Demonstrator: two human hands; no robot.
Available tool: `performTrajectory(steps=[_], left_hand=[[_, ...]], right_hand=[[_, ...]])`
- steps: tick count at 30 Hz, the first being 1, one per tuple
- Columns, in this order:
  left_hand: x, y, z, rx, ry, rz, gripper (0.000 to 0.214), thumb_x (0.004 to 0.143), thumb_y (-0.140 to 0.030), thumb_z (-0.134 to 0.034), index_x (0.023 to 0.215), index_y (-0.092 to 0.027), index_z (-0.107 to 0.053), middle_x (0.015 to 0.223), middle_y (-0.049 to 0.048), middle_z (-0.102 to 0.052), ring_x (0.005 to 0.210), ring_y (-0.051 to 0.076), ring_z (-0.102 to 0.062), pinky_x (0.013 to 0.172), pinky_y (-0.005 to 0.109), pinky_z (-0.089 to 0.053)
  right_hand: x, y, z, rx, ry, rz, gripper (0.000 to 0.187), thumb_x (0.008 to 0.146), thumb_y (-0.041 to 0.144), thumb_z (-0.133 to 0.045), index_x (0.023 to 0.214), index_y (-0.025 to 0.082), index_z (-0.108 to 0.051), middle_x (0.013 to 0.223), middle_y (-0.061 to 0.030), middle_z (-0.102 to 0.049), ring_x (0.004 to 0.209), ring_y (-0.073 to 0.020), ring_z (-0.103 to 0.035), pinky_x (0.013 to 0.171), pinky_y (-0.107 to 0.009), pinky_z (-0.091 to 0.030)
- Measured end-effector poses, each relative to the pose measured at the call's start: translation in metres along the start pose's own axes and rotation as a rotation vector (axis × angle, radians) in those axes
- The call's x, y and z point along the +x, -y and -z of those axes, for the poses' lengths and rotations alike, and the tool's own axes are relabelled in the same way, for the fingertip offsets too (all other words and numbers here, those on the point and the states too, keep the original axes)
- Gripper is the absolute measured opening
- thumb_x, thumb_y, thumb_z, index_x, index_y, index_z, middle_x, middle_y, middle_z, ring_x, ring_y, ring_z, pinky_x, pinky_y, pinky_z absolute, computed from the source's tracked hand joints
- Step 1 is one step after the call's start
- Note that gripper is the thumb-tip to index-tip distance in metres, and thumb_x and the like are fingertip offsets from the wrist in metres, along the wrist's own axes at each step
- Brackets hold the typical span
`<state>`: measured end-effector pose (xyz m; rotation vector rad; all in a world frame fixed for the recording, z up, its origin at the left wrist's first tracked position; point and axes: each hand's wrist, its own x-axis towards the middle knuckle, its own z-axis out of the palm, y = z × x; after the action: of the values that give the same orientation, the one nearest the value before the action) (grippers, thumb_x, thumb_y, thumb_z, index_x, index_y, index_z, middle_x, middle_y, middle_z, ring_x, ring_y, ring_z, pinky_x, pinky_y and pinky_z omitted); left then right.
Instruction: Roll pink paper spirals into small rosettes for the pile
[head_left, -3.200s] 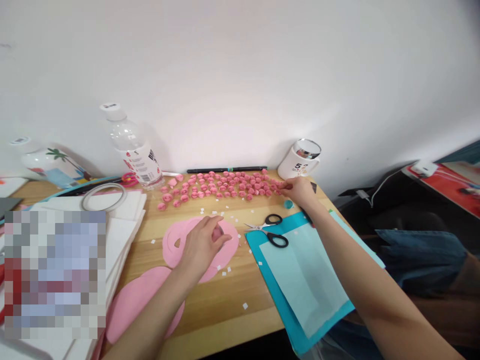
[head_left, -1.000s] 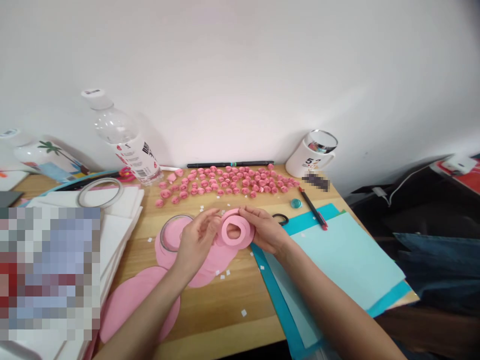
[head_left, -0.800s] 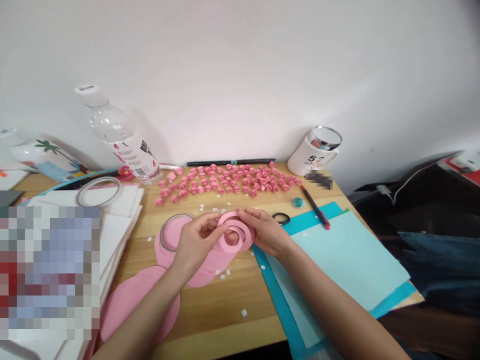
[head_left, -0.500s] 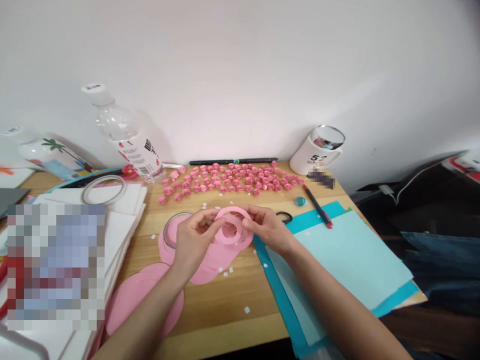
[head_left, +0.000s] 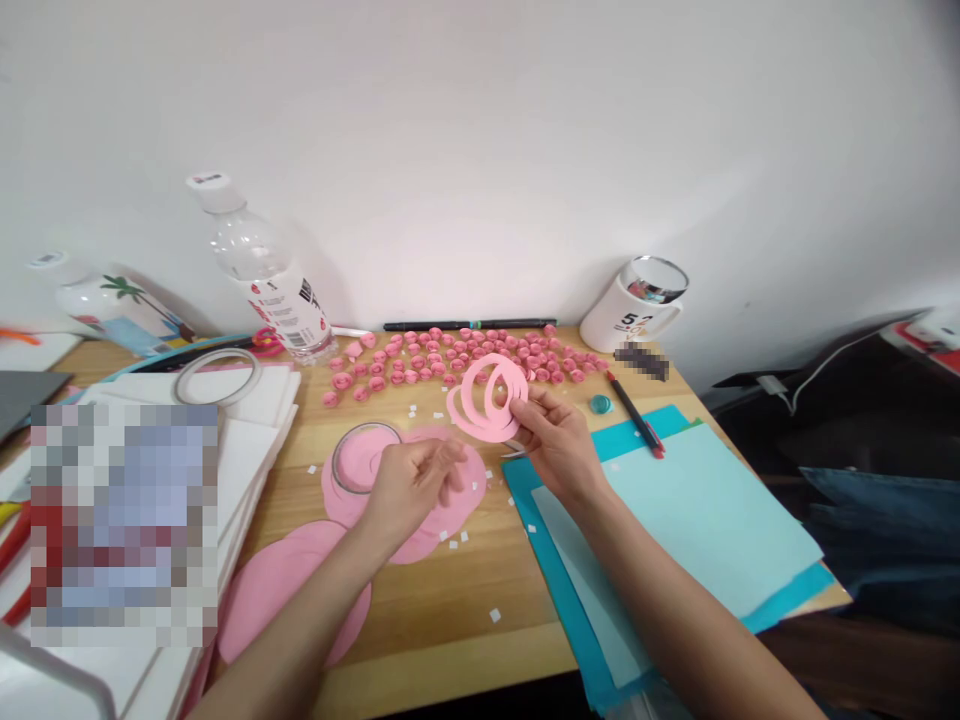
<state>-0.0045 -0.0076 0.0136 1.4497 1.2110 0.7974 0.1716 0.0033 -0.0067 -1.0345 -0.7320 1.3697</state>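
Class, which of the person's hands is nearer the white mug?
Right. The right hand, holding the pink paper spiral, is in front and left of the white mug. The left hand is farther left, apart, over the pink paper circles.

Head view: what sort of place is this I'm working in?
Probably a home craft corner: a wooden desk against a plain wall, rows of small pink paper roses on it, blue paper sheets, and a pink paper spiral pinched in the right hand.
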Motion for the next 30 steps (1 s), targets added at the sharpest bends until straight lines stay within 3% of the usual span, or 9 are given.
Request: performTrajectory(steps=[2, 7, 13, 19, 22, 27, 30], left_hand=[[0.002, 0.0, -0.001, -0.025, 0.03, -0.021, 0.038, 0.078, -0.048, -0.051, 0.073, -0.013, -0.067, 0.059, 0.0039, -0.066, 0.049, 0.013, -0.058, 0.046, 0.022, -0.046], [0.007, 0.0, 0.006, 0.061, -0.201, -0.052, 0.029, 0.078, -0.04, -0.054, 0.073, -0.015, -0.066, 0.061, -0.0012, -0.062, 0.056, 0.012, -0.056, 0.049, 0.02, -0.044], [0.007, 0.001, 0.008, -0.125, -0.072, 0.051, 0.03, 0.077, -0.042, -0.055, 0.074, -0.014, -0.064, 0.06, -0.0009, -0.059, 0.047, 0.011, -0.054, 0.042, 0.021, -0.042], [0.006, 0.0, 0.008, 0.003, 0.002, -0.018, 0.034, 0.078, -0.042, -0.052, 0.061, -0.014, -0.06, 0.052, -0.0025, -0.052, 0.048, 0.009, -0.047, 0.042, 0.019, -0.036], [0.007, 0.001, 0.008, 0.045, 0.007, -0.031, 0.033, 0.077, -0.042, -0.054, 0.061, -0.015, -0.062, 0.055, -0.0019, -0.057, 0.051, 0.01, -0.05, 0.044, 0.019, -0.038], [0.007, 0.001, 0.004, -0.007, -0.036, -0.053, 0.024, 0.077, -0.037, -0.057, 0.079, -0.016, -0.068, 0.077, 0.0023, -0.069, 0.073, 0.016, -0.062, 0.063, 0.023, -0.047], [0.007, 0.0, 0.003, 0.001, -0.099, -0.041, 0.02, 0.075, -0.033, -0.058, 0.076, -0.016, -0.069, 0.077, 0.0028, -0.071, 0.074, 0.017, -0.063, 0.066, 0.023, -0.048]], right_hand=[[-0.002, -0.001, -0.004, -0.004, 0.034, -0.025, 0.037, 0.064, 0.031, -0.075, 0.096, 0.018, -0.062, 0.082, -0.0038, -0.071, 0.069, -0.0162, -0.065, 0.06, -0.026, -0.052], [-0.01, -0.006, -0.012, -0.114, 0.17, -0.09, 0.043, 0.065, 0.033, -0.074, 0.102, 0.019, -0.059, 0.082, -0.004, -0.071, 0.071, -0.0177, -0.066, 0.064, -0.029, -0.052], [-0.008, -0.003, -0.009, -0.282, 0.061, 0.019, 0.027, 0.072, 0.039, -0.065, 0.091, 0.02, -0.066, 0.083, -0.0025, -0.07, 0.071, -0.0157, -0.064, 0.061, -0.026, -0.05], [-0.009, -0.002, -0.007, -0.282, 0.103, 0.016, 0.033, 0.071, 0.035, -0.068, 0.1, 0.021, -0.064, 0.086, -0.0038, -0.07, 0.077, -0.017, -0.064, 0.065, -0.028, -0.05], [-0.011, -0.004, -0.009, -0.301, 0.116, 0.011, 0.029, 0.067, 0.031, -0.071, 0.094, 0.019, -0.066, 0.081, -0.0029, -0.069, 0.076, -0.0166, -0.064, 0.069, -0.029, -0.049], [-0.014, -0.009, -0.012, -0.327, 0.14, -0.013, 0.017, 0.066, 0.031, -0.071, 0.074, 0.016, -0.065, 0.068, -0.0006, -0.066, 0.061, -0.0124, -0.059, 0.059, -0.025, -0.046], [-0.014, -0.01, -0.014, -0.341, 0.149, -0.048, 0.02, 0.066, 0.033, -0.071, 0.074, 0.015, -0.064, 0.065, 0.0001, -0.064, 0.056, -0.0107, -0.055, 0.052, -0.023, -0.043]])
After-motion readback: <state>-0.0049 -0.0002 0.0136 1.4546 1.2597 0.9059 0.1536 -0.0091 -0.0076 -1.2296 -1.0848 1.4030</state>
